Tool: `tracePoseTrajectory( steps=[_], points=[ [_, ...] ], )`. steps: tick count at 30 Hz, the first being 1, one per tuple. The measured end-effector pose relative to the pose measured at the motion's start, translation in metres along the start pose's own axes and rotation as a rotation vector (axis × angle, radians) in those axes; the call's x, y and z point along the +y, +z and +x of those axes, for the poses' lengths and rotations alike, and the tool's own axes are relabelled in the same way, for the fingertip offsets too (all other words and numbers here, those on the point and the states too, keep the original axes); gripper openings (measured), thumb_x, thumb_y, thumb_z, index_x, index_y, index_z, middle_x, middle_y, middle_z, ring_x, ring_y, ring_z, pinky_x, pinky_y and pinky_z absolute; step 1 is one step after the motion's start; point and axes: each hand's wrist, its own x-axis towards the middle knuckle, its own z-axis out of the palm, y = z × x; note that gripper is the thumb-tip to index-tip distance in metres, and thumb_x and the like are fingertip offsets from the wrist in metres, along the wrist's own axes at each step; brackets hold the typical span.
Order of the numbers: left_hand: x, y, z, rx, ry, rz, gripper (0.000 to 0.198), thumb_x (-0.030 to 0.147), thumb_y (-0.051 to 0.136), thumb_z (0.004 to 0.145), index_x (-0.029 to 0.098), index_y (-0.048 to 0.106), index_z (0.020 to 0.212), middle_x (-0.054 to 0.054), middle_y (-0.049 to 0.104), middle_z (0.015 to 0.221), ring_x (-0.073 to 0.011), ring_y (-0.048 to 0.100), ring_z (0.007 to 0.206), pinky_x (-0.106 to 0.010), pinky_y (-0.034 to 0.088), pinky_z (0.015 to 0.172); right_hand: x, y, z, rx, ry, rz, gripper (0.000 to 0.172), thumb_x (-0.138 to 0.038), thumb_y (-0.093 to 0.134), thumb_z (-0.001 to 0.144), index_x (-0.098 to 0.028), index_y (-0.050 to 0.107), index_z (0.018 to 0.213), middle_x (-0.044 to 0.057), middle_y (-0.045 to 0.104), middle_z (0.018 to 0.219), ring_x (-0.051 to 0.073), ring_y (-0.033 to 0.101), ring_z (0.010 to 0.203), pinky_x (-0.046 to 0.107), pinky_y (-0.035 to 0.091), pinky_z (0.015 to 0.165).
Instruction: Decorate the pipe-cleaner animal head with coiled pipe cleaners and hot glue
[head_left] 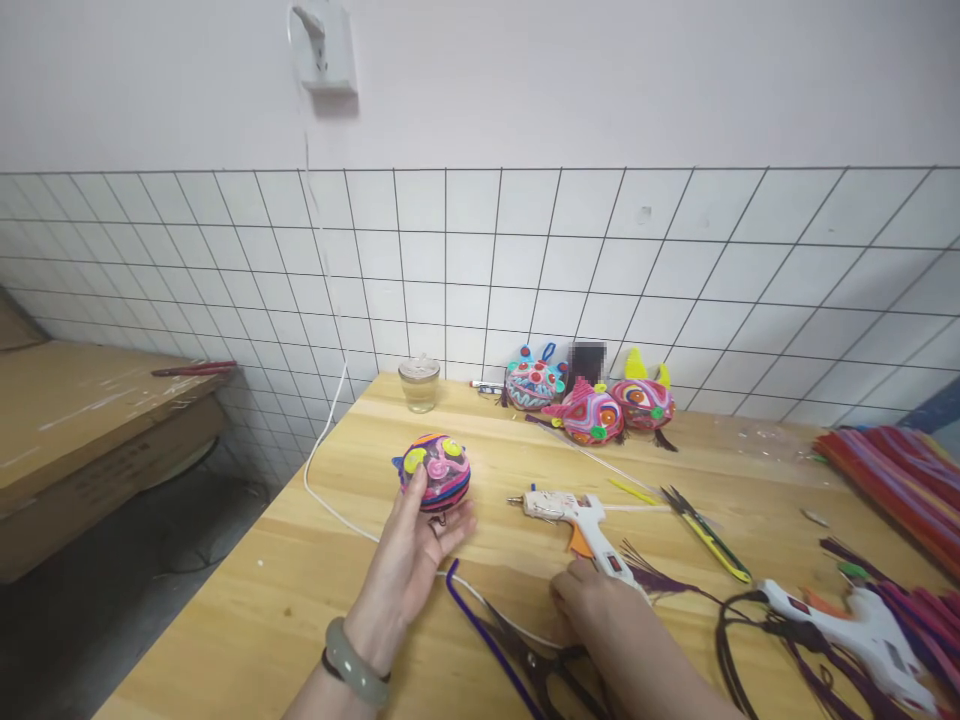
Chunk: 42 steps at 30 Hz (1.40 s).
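My left hand holds up a round ornament covered in coiled, brightly coloured fuzzy strips, with yellow and pink spirals on its front. Its thumb presses the near side and the fingers reach beneath. Over the table, my right hand has curled fingers close to the handle of a white hot glue gun; whatever they pinch is hidden. Scissors lie below and left of that hand. A purple pipe cleaner runs alongside the scissors.
Three finished-looking ornaments line the wall, with a glass cup to their left. Thread snips, a second glue gun with a black cord, and bundled pipe cleaners occupy the right side. A white cord crosses the table.
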Motion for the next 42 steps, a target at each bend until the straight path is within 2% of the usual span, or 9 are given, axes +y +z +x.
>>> tracePoseTrajectory(
  steps=[4, 8, 12, 17, 20, 23, 26, 35, 42],
  points=[
    [0.000, 0.001, -0.002, -0.018, -0.027, 0.002, 0.046, 0.045, 0.057, 0.083, 0.018, 0.049, 0.119, -0.013, 0.067, 0.102, -0.0295, 0.068, 0.090, -0.045, 0.055, 0.081, -0.006, 0.013, -0.007, 0.022, -0.075, -0.065, 0.034, 0.010, 0.045, 0.071, -0.018, 0.064, 0.074, 0.007, 0.069, 0.072, 0.021, 0.068, 0.061, 0.025, 0.038, 0.045],
    [0.001, 0.004, -0.005, -0.034, -0.060, 0.008, 0.046, 0.047, 0.053, 0.085, 0.020, 0.046, 0.121, -0.011, 0.064, 0.108, -0.0337, 0.066, 0.097, -0.043, 0.056, 0.077, -0.007, 0.010, -0.017, 0.045, -0.133, -0.024, 0.035, 0.011, 0.044, 0.067, -0.020, 0.059, 0.076, 0.004, 0.067, 0.071, 0.018, 0.066, 0.059, 0.024, 0.042, 0.048],
    [-0.001, 0.008, -0.009, -0.076, -0.100, 0.078, 0.048, 0.049, 0.052, 0.085, 0.020, 0.044, 0.122, -0.013, 0.061, 0.113, -0.0360, 0.066, 0.098, -0.036, 0.058, 0.064, -0.005, -0.017, -0.018, 0.132, -0.185, 0.216, 0.033, 0.008, 0.042, 0.068, -0.022, 0.053, 0.078, 0.002, 0.064, 0.077, 0.016, 0.063, 0.065, 0.022, 0.048, 0.057],
    [-0.009, 0.011, -0.017, -0.152, -0.091, 0.172, 0.045, 0.045, 0.056, 0.084, 0.021, 0.044, 0.119, -0.014, 0.061, 0.120, -0.0299, 0.068, 0.093, -0.030, 0.057, 0.059, -0.013, -0.063, 0.002, 0.332, -0.168, 0.492, 0.021, -0.007, 0.037, 0.091, -0.024, 0.046, 0.083, 0.002, 0.060, 0.083, 0.017, 0.060, 0.078, 0.026, 0.049, 0.069],
    [-0.012, 0.011, -0.021, -0.198, -0.062, 0.211, 0.038, 0.042, 0.057, 0.084, 0.022, 0.047, 0.115, -0.012, 0.064, 0.113, -0.0248, 0.068, 0.088, -0.030, 0.057, 0.059, -0.024, -0.075, 0.018, 0.429, -0.184, 0.594, 0.017, -0.014, 0.038, 0.095, -0.025, 0.046, 0.085, 0.002, 0.058, 0.084, 0.017, 0.058, 0.079, 0.026, 0.048, 0.070],
    [-0.013, 0.012, -0.024, -0.215, -0.048, 0.230, 0.035, 0.040, 0.058, 0.085, 0.022, 0.049, 0.114, -0.010, 0.065, 0.109, -0.0212, 0.065, 0.087, -0.030, 0.056, 0.059, -0.033, -0.076, 0.030, 0.516, -0.202, 0.668, 0.015, -0.016, 0.038, 0.096, -0.024, 0.047, 0.087, 0.002, 0.057, 0.083, 0.017, 0.057, 0.078, 0.027, 0.047, 0.069],
    [-0.013, 0.013, -0.025, -0.220, -0.037, 0.240, 0.034, 0.040, 0.058, 0.084, 0.023, 0.050, 0.114, -0.010, 0.063, 0.110, -0.0215, 0.062, 0.090, -0.030, 0.056, 0.059, -0.037, -0.071, 0.036, 0.555, -0.180, 0.712, 0.017, -0.019, 0.037, 0.097, -0.024, 0.048, 0.085, 0.002, 0.056, 0.082, 0.018, 0.055, 0.077, 0.028, 0.045, 0.068],
    [-0.021, 0.014, -0.025, -0.206, -0.031, 0.262, 0.042, 0.045, 0.067, 0.075, 0.024, 0.057, 0.110, -0.012, 0.064, 0.112, -0.0258, 0.062, 0.091, -0.029, 0.054, 0.055, -0.035, -0.066, 0.036, 0.536, -0.144, 0.746, 0.018, -0.022, 0.037, 0.097, -0.024, 0.049, 0.082, 0.002, 0.055, 0.080, 0.017, 0.054, 0.073, 0.028, 0.044, 0.064],
    [-0.023, 0.016, -0.024, -0.224, -0.036, 0.299, 0.051, 0.049, 0.068, 0.073, 0.024, 0.053, 0.115, -0.014, 0.061, 0.118, -0.0307, 0.060, 0.101, -0.030, 0.054, 0.055, -0.034, -0.061, 0.037, 0.511, -0.191, 0.701, 0.019, -0.021, 0.037, 0.097, -0.023, 0.052, 0.086, 0.003, 0.058, 0.084, 0.019, 0.056, 0.078, 0.030, 0.046, 0.068]
  ],
)
